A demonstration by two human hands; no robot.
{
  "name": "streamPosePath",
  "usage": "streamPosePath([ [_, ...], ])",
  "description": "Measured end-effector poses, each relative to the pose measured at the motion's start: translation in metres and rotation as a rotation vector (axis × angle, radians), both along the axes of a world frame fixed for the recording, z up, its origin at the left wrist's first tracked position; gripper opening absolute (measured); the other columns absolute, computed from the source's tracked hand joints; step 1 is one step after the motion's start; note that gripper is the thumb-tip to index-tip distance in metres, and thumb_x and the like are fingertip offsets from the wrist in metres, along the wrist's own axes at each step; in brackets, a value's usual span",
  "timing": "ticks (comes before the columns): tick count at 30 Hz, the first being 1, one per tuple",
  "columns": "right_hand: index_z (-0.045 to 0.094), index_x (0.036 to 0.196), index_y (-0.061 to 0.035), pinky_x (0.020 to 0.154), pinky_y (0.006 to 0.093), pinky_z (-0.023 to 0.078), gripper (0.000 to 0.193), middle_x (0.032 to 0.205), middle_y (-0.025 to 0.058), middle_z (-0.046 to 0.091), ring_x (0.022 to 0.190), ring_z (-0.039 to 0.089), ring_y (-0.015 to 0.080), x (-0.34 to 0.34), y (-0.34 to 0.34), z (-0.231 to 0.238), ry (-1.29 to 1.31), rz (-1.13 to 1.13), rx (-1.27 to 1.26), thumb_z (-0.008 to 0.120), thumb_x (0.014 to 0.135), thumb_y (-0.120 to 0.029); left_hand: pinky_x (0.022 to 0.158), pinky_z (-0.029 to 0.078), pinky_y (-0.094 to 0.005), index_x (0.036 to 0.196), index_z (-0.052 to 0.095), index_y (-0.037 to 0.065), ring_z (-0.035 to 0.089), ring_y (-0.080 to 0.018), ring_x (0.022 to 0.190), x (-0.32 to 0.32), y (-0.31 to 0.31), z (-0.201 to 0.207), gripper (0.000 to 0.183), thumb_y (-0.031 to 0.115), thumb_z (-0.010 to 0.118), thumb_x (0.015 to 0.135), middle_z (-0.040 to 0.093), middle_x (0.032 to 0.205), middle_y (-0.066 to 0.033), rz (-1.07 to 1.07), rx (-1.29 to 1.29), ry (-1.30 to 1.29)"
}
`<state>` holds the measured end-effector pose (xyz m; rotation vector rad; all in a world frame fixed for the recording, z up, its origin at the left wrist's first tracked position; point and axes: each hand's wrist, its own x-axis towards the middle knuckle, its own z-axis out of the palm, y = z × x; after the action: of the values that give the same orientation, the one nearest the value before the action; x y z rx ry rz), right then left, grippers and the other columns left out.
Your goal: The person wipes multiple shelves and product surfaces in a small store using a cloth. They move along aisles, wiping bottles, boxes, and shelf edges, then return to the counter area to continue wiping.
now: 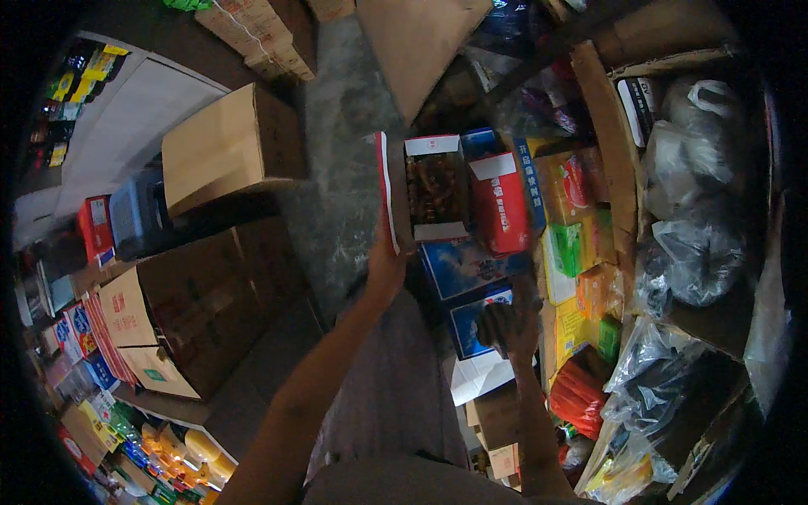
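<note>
My left hand [387, 263] grips the lower end of a raised red-and-white flap on an open carton [438, 231]. Small dark brown items [435, 187] fill the carton; their kind is too dim to make out. To its right sits a red box [500, 210] with a white end. Below them lie blue printed boxes [467, 268]. My right hand [509, 321] is over the lower blue box [467, 330], its fingers curled. Whatever is between those fingers is lost in shadow. White flaps [481, 379] stick out below that hand.
Brown cartons [210, 151] are stacked on the left, above goods in bright packets. At right, a shelf with a cardboard edge [619, 143] holds grey plastic bags [694, 202]. Orange and green packs [581, 244] stand between. A cardboard sheet [417, 50] juts over the concrete floor [337, 126].
</note>
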<state>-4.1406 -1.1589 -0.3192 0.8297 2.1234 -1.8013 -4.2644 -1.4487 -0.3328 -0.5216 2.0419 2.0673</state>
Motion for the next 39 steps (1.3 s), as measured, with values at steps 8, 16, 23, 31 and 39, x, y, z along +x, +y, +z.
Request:
streamPosePath([
  [8,0.029,0.142,-0.0040,0.096,0.0390,0.042,0.051,0.140,0.0160,0.038,0.115,0.050,0.0282,-0.089,-0.037,0.044,0.460,-0.101,0.278,0.044,0.096,-0.021,0.088,0.047,-0.0484,0.148,0.015,0.019,0.051,-0.0421,0.115,-0.018,0.002,0.031,0.087,0.008,0.066,0.078,0.034,0.143,-0.0227,-0.353,-0.404,0.153],
  [16,0.042,0.132,-0.0031,0.095,0.0463,0.040,0.056,0.128,0.0264,0.043,0.113,0.045,0.0446,-0.204,-0.041,-0.012,0.210,0.670,1.137,0.058,0.080,-0.015,0.097,0.039,-0.0544,0.142,0.029,0.007,0.032,-0.0534,0.125,-0.040,0.005,0.010,0.079,0.017,0.071,0.075,0.023,0.145,-0.0243,-0.537,-0.736,0.311],
  [23,0.036,0.136,0.0001,0.095,0.0477,0.039,0.053,0.126,0.0315,0.045,0.116,0.042,0.0480,-0.106,-0.010,-0.040,0.152,0.133,0.600,0.052,0.089,-0.019,0.105,0.034,-0.0417,0.146,0.005,0.002,0.039,-0.0388,0.127,-0.059,-0.008,-0.024,0.089,0.014,0.066,0.082,0.024,0.146,-0.0273,-0.420,-0.077,0.041],
  [31,0.055,0.117,0.0004,0.079,0.0390,0.048,0.035,0.106,0.0235,0.061,0.091,0.060,0.0350,-0.168,0.015,-0.040,0.091,0.352,0.497,0.052,0.090,-0.021,0.106,0.032,-0.0392,0.146,0.008,0.003,0.040,-0.0330,0.128,-0.065,0.000,-0.054,0.088,0.020,0.066,0.082,0.034,0.142,-0.0229,-0.329,0.079,0.232],
  [39,0.061,0.095,0.0035,0.066,0.0406,0.044,0.043,0.090,0.0275,0.063,0.082,0.061,0.0382,-0.081,-0.129,-0.042,-0.216,0.082,0.347,0.049,0.093,-0.038,0.096,0.043,-0.0377,0.139,0.039,0.010,0.053,-0.0321,0.116,-0.143,-0.021,-0.031,0.068,0.021,0.069,0.079,0.049,0.132,-0.0184,-0.599,-0.148,0.227],
])
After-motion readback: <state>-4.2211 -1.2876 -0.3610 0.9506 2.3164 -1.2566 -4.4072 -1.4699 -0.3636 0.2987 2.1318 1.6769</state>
